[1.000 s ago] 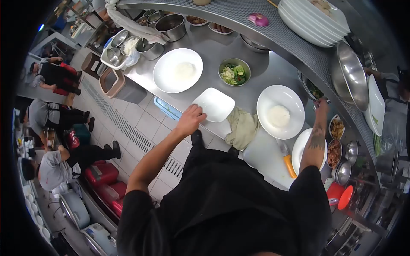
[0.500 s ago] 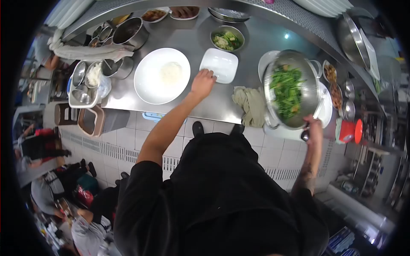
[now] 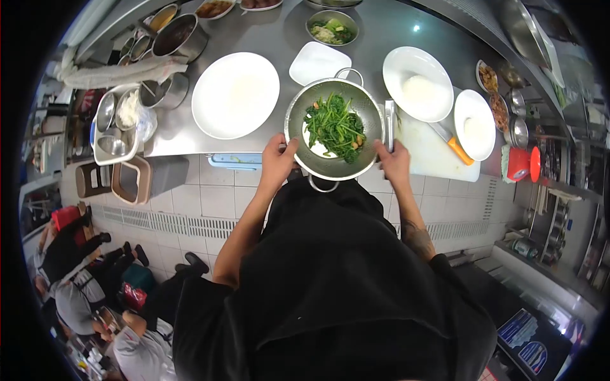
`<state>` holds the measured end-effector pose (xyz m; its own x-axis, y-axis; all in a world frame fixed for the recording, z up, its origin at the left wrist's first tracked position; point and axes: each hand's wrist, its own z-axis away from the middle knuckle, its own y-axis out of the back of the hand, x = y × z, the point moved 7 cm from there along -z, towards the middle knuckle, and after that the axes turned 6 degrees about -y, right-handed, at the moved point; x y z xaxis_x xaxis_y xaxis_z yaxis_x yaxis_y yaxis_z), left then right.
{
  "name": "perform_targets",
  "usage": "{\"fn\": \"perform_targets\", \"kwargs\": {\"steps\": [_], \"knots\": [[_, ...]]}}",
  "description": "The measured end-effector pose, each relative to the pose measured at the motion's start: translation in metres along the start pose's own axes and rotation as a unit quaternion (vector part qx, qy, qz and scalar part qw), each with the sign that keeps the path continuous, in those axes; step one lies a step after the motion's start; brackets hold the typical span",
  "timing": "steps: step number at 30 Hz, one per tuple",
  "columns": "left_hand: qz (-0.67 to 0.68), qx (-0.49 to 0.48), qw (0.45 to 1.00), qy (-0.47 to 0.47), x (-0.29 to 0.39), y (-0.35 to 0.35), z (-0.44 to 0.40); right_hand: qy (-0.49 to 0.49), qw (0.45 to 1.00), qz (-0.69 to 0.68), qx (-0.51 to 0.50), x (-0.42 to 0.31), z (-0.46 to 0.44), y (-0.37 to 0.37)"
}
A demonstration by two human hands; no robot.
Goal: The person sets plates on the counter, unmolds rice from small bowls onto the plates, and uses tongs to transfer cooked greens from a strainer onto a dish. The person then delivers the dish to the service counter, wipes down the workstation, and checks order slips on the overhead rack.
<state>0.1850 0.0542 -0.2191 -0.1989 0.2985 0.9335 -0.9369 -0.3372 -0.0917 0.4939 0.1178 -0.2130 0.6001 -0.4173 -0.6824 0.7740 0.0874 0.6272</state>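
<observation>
A metal colander (image 3: pixel 298 105) holding cooked leafy greens (image 3: pixel 337 124) is between my hands, at the counter's front edge, with loop handles at its far and near sides. My left hand (image 3: pixel 277 159) is closed on its left rim. My right hand (image 3: pixel 394 162) is closed at the right rim, and what looks like metal tongs (image 3: pixel 389 120) stick up from its fingers. Just beyond the colander lies a white square dish (image 3: pixel 314 62), partly covered by the rim. A large white round plate (image 3: pixel 216 95) lies to the left on the steel counter.
White plates (image 3: pixel 438 108) (image 3: pixel 480 149) stand on the right by a white cutting board (image 3: pixel 426 155) with an orange-handled knife (image 3: pixel 460 152). Farther back is a metal bowl of vegetables (image 3: pixel 332 30). A tub of bowls (image 3: pixel 101 152) stands left. Other people (image 3: pixel 79 295) are at lower left.
The colander has moved left from the right side to in front of me. My left hand has left the square dish and taken the colander's left rim. The plates and board on the right are now uncovered.
</observation>
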Motion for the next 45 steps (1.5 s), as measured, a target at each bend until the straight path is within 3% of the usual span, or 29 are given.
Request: {"fn": "perform_targets", "kwargs": {"steps": [3,5,6,8,18,28,30,37,39,41,45], "knots": [[0.009,0.011,1.000,-0.017,-0.001,-0.003,0.000,0.081,0.987,0.128,0.053,-0.059,0.019,0.049],[-0.006,0.014,1.000,-0.019,-0.003,-0.003,0.001,0.140,0.952,0.267,-0.051,-0.077,0.028,0.051],[-0.016,0.006,1.000,-0.014,-0.004,-0.003,0.002,0.140,0.951,0.269,-0.051,-0.083,0.030,0.054],[-0.023,-0.003,1.000,-0.010,-0.006,-0.004,0.002,0.145,0.920,0.319,-0.175,-0.087,0.030,0.040],[0.034,-0.010,0.999,0.009,0.006,-0.006,0.001,0.108,0.847,0.474,-0.216,-0.090,0.027,-0.006],[0.019,-0.005,1.000,-0.023,0.016,-0.008,0.004,0.167,0.867,0.389,-0.264,-0.088,0.063,-0.055],[0.012,-0.011,1.000,-0.026,0.014,-0.009,0.003,0.190,0.891,0.367,-0.189,-0.092,0.073,-0.059],[-0.002,-0.022,0.999,-0.025,0.013,-0.010,0.001,0.258,0.903,0.304,-0.160,-0.094,0.075,-0.071],[0.005,-0.032,0.999,-0.024,0.016,-0.009,-0.001,0.243,0.914,0.272,-0.178,-0.094,0.069,-0.061],[0.082,-0.047,0.994,0.052,0.004,-0.009,0.002,0.230,0.922,0.242,-0.198,-0.096,0.065,-0.046],[0.074,-0.053,0.994,0.057,0.004,-0.004,0.007,0.201,0.937,0.177,-0.226,-0.102,0.064,-0.016]]}}
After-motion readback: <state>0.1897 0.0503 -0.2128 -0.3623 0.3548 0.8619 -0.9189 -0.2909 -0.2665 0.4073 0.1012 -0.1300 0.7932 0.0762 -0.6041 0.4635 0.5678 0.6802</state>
